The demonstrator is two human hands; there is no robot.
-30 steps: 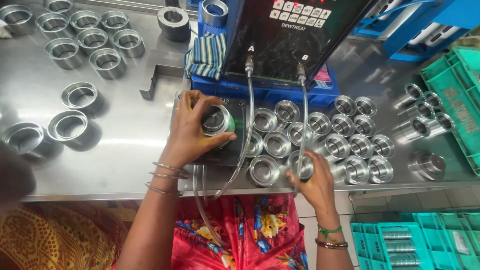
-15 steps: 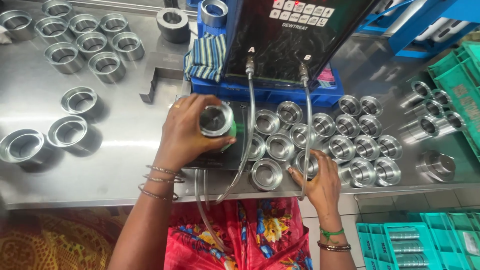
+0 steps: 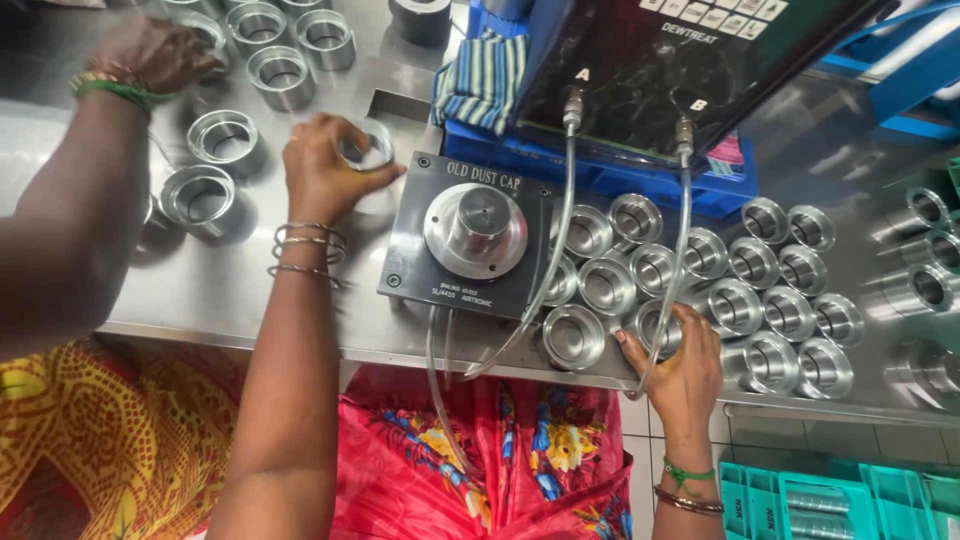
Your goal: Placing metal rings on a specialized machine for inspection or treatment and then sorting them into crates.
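My left hand [image 3: 330,165] grips a shiny metal ring [image 3: 368,145] over the steel table, left of a dark gauge plate [image 3: 412,255] with a round metal plug [image 3: 478,222] at its middle. My right hand [image 3: 675,362] rests on a metal ring [image 3: 655,325] at the near edge of a cluster of several like rings [image 3: 760,300]. Two clear hoses [image 3: 560,240] run from a black meter box [image 3: 650,60] down past the plate.
Another person's arm and hand [image 3: 150,55] reach over several rings [image 3: 280,60] at the far left. A striped cloth [image 3: 485,80] lies on a blue tray [image 3: 620,175]. Teal crates [image 3: 830,500] with parts sit below the table edge at right.
My left hand lifted the ring off the gauge plug and carried it left, leaving the plug bare. Another person's arm has come in from the left. My right hand stays on the near rings.
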